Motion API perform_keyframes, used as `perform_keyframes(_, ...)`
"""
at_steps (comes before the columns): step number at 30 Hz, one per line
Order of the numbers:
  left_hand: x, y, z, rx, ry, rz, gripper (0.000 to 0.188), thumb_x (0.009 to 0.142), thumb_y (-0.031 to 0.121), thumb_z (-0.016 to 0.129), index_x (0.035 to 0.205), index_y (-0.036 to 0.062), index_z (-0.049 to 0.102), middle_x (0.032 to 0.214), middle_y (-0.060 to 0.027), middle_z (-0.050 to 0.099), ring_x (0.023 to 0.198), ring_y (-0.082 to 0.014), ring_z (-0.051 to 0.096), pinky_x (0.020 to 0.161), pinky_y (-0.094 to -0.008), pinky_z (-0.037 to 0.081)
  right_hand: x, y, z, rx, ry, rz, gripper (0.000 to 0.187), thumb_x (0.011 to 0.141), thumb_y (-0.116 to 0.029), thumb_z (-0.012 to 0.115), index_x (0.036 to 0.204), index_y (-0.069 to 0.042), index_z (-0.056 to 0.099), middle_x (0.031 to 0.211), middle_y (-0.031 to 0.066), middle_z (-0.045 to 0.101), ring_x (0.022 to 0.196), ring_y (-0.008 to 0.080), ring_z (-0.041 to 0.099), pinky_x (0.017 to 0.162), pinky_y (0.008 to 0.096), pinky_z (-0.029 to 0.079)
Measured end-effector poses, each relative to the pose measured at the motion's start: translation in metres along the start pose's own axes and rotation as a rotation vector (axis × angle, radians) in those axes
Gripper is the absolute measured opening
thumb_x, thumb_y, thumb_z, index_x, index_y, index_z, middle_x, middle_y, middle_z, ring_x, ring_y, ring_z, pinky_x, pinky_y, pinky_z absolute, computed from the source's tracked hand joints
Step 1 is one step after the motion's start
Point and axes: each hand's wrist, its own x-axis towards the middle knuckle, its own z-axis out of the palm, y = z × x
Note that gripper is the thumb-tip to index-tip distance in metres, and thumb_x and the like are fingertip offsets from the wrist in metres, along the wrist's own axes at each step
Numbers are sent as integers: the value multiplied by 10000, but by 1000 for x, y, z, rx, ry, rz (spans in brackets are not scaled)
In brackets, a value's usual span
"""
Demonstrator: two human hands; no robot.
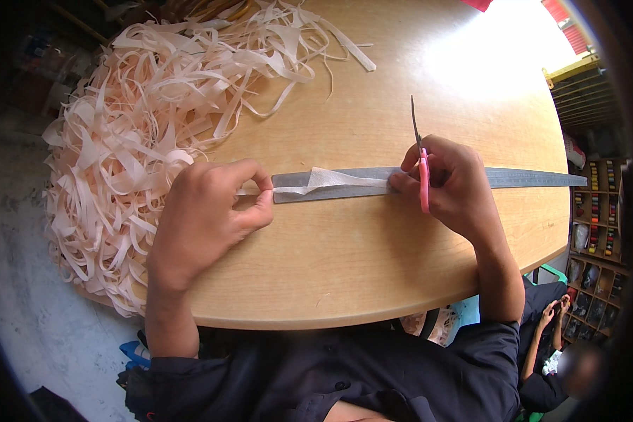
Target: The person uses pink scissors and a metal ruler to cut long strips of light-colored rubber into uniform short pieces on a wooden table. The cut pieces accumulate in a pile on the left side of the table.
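A thin pale pink fabric strip [316, 181] stretches between my hands, folded over at its middle. My left hand [214, 204] pinches its left end between thumb and fingertips. At the strip's right end, the fingers of my right hand [450, 183] press it against a grey metal ruler [527, 178]. The same hand carries pink-handled scissors [424, 179], whose dark blade points away from me; they hang from the fingers rather than cutting anything. Beneath the strip, the ruler lies flat across the wooden table [373, 260].
A big tangled heap of pale pink fabric strips [133, 133] covers the table's left side and spills over its edge. Beyond the right edge stand shelves [598, 211] with colourful spools. Another person [548, 323] sits at the lower right, hands together.
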Motion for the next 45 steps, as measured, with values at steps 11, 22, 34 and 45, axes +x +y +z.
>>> perform_keyframes(11, 0, -4, -1, 6, -32, -35, 89, 856, 83, 776, 909, 23, 737, 721, -91, 695, 603, -152, 627, 579, -303, 501, 1, 1, -2, -48, -18, 37, 217, 879, -92, 873, 899, -17, 671, 671, -29, 629, 636, 19, 515, 543, 223, 374)
perform_keyframes(22, 4, 0, 8, 185, 207, 198, 135, 878, 119, 799, 972, 86, 709, 725, -130, 678, 675, -328, 675, 648, -440, 508, -8, -11, -4, 556, -60, -73, 362, 907, -206, 897, 982, -11, 602, 766, 54, 717, 680, 115, 684, 571, 255, 499)
perform_keyframes(34, 7, 17, 29, 292, 381, 543, 199, 884, 119, 823, 1022, 39, 703, 692, -28, 582, 589, -213, 548, 572, -373, 415, -23, -39, 13, 692, -929, 281, 646, 927, -672, 746, 988, -68, 527, 720, 62, 685, 669, 123, 684, 566, 248, 487)
perform_keyframes(45, 6, 21, 34, 302, 354, 592, 199, 894, 125, 776, 1046, 7, 726, 697, -21, 588, 588, -182, 528, 559, -354, 389, -25, -39, 14, 637, -906, 277, 659, 982, -624, 711, 1039, 29, 643, 709, 116, 689, 590, 162, 666, 521, 282, 509)
